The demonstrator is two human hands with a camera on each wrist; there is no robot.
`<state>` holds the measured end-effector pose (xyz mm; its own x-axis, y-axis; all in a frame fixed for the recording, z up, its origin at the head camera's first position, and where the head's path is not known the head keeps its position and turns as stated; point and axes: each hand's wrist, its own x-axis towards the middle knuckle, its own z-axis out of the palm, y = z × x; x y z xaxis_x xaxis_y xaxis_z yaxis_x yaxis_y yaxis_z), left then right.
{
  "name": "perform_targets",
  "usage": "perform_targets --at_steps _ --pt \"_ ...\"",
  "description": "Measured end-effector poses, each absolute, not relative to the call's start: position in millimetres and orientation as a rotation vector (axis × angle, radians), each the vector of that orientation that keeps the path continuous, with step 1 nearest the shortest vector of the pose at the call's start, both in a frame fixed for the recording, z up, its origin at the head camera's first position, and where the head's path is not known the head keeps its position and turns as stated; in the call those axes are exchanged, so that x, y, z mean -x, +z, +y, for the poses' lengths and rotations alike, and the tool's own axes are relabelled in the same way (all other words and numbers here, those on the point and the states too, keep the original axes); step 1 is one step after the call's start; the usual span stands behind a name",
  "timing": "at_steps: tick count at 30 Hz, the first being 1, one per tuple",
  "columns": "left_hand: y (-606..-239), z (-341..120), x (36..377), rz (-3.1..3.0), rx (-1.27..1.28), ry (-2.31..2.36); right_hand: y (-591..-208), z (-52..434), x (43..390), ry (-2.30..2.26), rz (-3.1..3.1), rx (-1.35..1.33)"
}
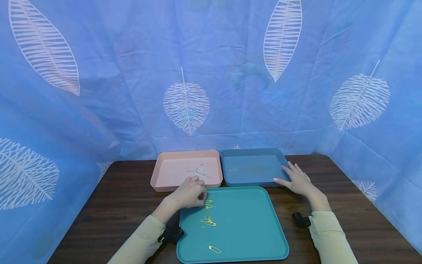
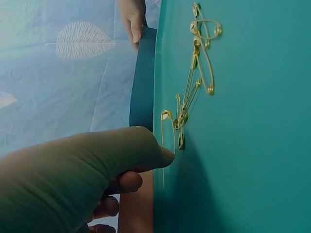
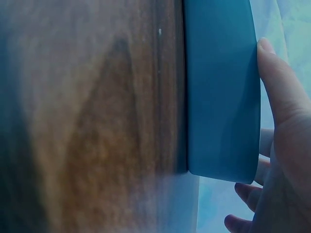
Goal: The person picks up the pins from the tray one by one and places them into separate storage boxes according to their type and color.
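Observation:
My left hand (image 1: 189,192) hovers over the far left corner of the big teal tray (image 1: 244,227), fingers curled. In the left wrist view its thumb (image 2: 146,150) and bent fingers pinch one end of a gold safety pin (image 2: 167,128) that is tangled with other gold pins (image 2: 199,73). More gold pins (image 1: 208,221) lie on the teal tray, one alone (image 1: 214,249) near its front. My right hand (image 1: 298,179) rests with straight fingers on the near right corner of the dark blue tray (image 1: 250,151), thumb along its wall (image 3: 221,97).
A pink tray (image 1: 188,153) holding silver pins (image 1: 197,171) stands left of the blue tray, which holds a gold pin (image 1: 233,170). All three trays sit on a dark wooden table (image 1: 115,205). Blue leaf-print cloth walls the table at back and sides.

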<state>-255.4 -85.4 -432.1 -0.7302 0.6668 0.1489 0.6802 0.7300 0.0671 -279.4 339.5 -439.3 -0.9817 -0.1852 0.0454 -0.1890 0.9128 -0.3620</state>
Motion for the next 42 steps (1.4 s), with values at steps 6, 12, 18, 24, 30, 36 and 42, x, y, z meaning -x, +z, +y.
perform_targets --at_steps 6,12,18,24,30,36,42 --pt "-432 -83 257 -2.799 1.118 -0.183 -440 340 280 0.585 -3.065 -0.294" --pt "-427 -80 258 -2.751 1.145 -0.204 -442 340 278 0.584 -3.072 -0.286" --pt "-419 -80 260 -2.673 1.160 -0.209 -441 341 277 0.589 -3.072 -0.279" --pt "-417 -78 265 -2.615 1.167 -0.204 -439 341 275 0.593 -3.079 -0.272" --pt "-410 -72 271 -2.585 1.140 -0.217 -436 339 278 0.601 -3.073 -0.283" --pt "-405 -62 280 -2.558 1.141 -0.211 -434 338 279 0.592 -3.071 -0.288" --pt "-399 -51 290 -2.500 1.167 -0.177 -435 337 279 0.594 -3.073 -0.288"
